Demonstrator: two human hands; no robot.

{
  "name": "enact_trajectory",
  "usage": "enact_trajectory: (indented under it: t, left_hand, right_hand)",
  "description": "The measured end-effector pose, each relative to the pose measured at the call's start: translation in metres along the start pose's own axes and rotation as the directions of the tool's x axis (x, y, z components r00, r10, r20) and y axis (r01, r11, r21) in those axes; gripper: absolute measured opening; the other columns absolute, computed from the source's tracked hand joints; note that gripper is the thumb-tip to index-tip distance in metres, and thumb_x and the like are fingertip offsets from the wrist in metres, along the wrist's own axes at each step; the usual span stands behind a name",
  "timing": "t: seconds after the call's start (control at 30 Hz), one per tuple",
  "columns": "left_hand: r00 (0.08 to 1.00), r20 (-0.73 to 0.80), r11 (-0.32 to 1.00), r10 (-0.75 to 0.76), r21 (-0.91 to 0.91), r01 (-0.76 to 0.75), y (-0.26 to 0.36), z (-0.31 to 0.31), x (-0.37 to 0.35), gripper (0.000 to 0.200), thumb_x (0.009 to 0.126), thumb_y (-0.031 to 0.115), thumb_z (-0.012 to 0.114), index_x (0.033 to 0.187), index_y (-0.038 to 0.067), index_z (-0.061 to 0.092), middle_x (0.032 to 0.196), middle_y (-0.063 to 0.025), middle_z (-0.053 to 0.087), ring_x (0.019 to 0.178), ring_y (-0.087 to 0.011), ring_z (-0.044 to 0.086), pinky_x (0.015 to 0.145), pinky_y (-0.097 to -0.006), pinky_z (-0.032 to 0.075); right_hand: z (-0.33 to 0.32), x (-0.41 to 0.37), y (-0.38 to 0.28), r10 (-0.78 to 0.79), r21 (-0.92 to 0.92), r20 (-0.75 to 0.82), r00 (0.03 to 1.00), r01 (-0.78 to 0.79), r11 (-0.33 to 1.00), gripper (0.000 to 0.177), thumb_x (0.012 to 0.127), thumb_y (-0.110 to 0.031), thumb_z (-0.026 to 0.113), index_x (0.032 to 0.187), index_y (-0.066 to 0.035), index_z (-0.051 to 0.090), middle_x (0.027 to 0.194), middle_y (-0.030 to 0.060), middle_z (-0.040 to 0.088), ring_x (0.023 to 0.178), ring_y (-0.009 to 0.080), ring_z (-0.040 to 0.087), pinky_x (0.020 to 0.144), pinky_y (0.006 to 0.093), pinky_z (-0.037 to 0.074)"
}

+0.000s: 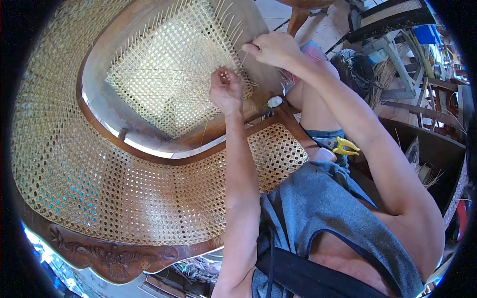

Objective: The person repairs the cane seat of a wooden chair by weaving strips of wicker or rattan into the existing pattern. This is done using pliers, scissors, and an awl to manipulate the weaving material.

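A woven cane panel lies in the wooden seat frame, with loose cane ends standing up along its far and right edges. My left hand is over the panel's right part, its fingers curled around something; small pale spots show among them, too small to name. Beyond it, at the frame's right edge, my right hand is closed, thumb toward the panel. A thin cane strand runs down from its thumb side. Its curled fingertips are partly hidden.
The chair's curved cane back spreads across the left and front, edged by a carved wooden rail. A yellow clamp is by my lap. A small white object rests on the frame. Wooden furniture stands right.
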State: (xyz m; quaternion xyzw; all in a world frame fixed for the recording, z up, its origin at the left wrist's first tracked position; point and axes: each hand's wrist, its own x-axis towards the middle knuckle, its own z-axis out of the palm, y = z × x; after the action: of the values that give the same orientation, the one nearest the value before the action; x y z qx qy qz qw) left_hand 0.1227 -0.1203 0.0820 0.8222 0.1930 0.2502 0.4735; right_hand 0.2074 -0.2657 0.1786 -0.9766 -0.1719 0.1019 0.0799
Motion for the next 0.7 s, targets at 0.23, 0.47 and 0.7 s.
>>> enact_trajectory:
  t: [0.23,0.47,0.7]
  left_hand:
    - [0.939,0.331,0.645,-0.093,-0.698,0.31,0.01,0.005,0.01,0.019,0.096,0.016,0.06,0.1,-0.001,0.067,0.079,-0.004,0.065,0.065,-0.0093,0.058,0.056,-0.0226,0.046]
    - [0.93,0.254,0.513,-0.267,-0.779,0.36,-0.014,0.003,0.008,0.012,0.091,0.007,0.065,0.083,-0.001,0.064,0.073,-0.0035,0.063,0.061,-0.007,0.056,0.054,-0.0214,0.049]
    - [0.95,0.157,0.618,-0.271,-0.728,0.297,-0.015,0.011,0.005,0.01,0.091,0.005,0.064,0.085,-0.002,0.06,0.071,-0.0032,0.062,0.061,-0.0071,0.055,0.055,-0.0208,0.048]
  right_hand:
    - [0.0,-0.011,-0.016,-0.128,0.019,-0.041,0.991,0.129,0.991,0.05,0.095,-0.048,0.044,0.083,-0.007,0.071,0.08,0.018,0.068,0.079,0.0389,0.066,0.078,0.05,0.051]
    - [0.007,0.006,-0.041,-0.233,-0.176,0.135,0.963,0.255,0.951,0.019,0.082,-0.013,0.055,0.083,-0.002,0.072,0.085,0.0192,0.07,0.082,0.0333,0.069,0.079,0.0464,0.051]
    - [0.012,0.004,-0.06,-0.303,-0.14,0.066,0.951,0.309,0.941,0.016,0.077,-0.01,0.059,0.081,-0.002,0.072,0.083,0.0196,0.07,0.082,0.0299,0.07,0.073,0.0421,0.051]
